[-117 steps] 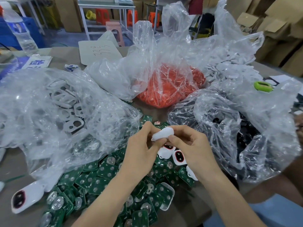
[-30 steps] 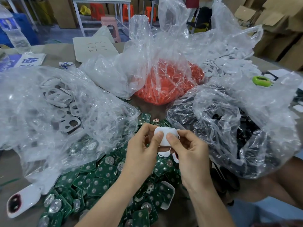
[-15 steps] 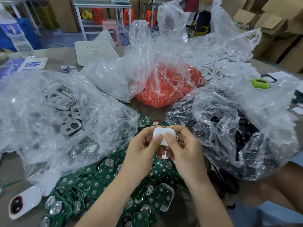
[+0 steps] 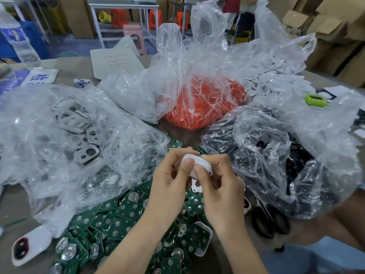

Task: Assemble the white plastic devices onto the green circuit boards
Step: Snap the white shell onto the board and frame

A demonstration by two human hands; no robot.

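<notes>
White plastic casing [image 4: 199, 163], mid-frame, is pinched by both the left hand [image 4: 167, 186] and right hand [image 4: 223, 188], thumbs on top, above the green circuit boards [image 4: 126, 212] heaped lower centre. Looks like the snap-together step; next wants an even squeeze, I'd say.

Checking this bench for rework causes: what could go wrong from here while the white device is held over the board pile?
1. The left grip and right grip pinch the white device by thumbs and fingertips only. A slip would likely drop it into the green circuit boards heaped below.
2. The clear bag of black parts lies close beside the right grip and could snag a finger.
</notes>
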